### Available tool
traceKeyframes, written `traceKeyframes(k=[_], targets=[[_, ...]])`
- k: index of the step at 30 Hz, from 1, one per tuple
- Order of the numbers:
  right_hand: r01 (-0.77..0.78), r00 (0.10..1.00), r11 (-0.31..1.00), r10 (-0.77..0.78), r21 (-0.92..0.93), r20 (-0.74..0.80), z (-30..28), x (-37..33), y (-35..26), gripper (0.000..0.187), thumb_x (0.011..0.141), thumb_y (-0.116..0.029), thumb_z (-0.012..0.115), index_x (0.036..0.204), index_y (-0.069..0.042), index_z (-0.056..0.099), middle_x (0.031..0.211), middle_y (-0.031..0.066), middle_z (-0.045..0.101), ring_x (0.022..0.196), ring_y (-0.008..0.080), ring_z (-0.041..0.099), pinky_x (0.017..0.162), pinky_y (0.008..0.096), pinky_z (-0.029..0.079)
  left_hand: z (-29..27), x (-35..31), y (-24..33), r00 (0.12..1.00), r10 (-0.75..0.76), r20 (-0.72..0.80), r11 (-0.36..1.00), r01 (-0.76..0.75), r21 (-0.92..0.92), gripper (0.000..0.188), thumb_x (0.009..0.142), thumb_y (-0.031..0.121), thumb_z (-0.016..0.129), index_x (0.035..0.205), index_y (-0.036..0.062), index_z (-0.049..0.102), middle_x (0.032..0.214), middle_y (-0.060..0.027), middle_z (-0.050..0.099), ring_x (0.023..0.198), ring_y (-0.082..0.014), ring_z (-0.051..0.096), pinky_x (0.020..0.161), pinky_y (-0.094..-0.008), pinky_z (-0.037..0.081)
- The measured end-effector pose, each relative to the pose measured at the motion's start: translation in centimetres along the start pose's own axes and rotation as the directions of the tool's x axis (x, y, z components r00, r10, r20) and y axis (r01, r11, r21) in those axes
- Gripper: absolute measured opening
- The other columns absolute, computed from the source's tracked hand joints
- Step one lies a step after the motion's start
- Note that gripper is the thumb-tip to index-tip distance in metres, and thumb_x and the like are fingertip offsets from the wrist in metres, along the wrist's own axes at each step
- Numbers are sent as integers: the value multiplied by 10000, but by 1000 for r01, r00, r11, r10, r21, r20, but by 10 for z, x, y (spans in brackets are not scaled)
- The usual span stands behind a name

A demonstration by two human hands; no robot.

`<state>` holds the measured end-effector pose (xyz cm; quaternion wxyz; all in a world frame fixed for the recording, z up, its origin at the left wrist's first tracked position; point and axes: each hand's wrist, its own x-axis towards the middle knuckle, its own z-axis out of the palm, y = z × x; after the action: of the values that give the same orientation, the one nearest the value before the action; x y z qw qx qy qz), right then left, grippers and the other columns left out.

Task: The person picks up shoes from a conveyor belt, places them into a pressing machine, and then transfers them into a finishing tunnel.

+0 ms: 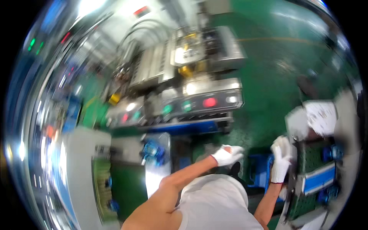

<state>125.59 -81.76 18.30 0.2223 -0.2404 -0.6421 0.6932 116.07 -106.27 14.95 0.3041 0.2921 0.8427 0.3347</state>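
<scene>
My left hand [227, 155], in a white knit glove, hangs in the air in front of my body. Its fingers are loosely bent and a little apart, and nothing shows in them. My right hand [281, 158], gloved the same way, is beside the dark frame of a rack [293, 172], thumb apart from the fingers. Whether it touches the frame is unclear. Just left of that hand, a blue plastic bin [260, 170] is low down. Inside the rack sit blue parts [332, 153] on green perforated trays [309, 157]. Motion blurs much of the picture.
Ahead stands a metal machine with a control panel [209, 102] carrying green and red buttons. A blue metal part [153, 151] lies on a stand at left, near a grey-white bench [82, 165]. Papers [321, 117] lie on the rack's far end. Green floor [268, 69] stretches beyond.
</scene>
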Motion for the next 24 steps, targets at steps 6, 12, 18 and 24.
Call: traceKeyframes(k=[6, 12, 18, 24], targets=[[-280, 521, 887, 462, -368, 718, 175, -72, 123, 541, 952, -121, 706, 1443, -3, 509, 1349, 164, 638, 1203, 245, 642, 929, 381, 575, -41, -387, -272, 182, -364, -913, 694, 707, -136, 202, 981, 236, 561, 1003, 65, 665, 950, -171, 693, 928, -349, 669, 813, -450, 533], [196, 316, 748, 564, -634, 763, 287, -113, 136, 547, 937, -72, 706, 1430, 24, 491, 1390, 212, 613, 1247, 267, 621, 1046, 372, 509, 90, -602, -310, -669, -657, -347, 88, 389, -917, 461, 932, 362, 640, 1328, 129, 610, 1344, -166, 650, 1225, -358, 619, 1033, -512, 472], [741, 317, 281, 655, -610, 686, 348, -141, 182, 591, 802, -257, 782, 1285, 44, 621, 1167, 142, 699, 1028, 227, 685, 802, 371, 574, 204, -676, -359, -691, -721, -50, -128, 203, -971, 827, 858, 340, 750, 1568, 167, 363, 1590, -197, 387, 1436, -405, 424, 1118, -583, 412], [784, 403, -32, 787, -620, 468, 342, -120, 181, 521, 803, -147, 782, 1263, 17, 599, 970, 110, 687, 734, 216, 688, 597, 389, 616, 172, -863, -433, -844, -427, -324, -31, 372, -928, 673, 929, 260, 642, 1548, 151, 402, 1575, -240, 387, 1398, -459, 426, 1107, -564, 417]])
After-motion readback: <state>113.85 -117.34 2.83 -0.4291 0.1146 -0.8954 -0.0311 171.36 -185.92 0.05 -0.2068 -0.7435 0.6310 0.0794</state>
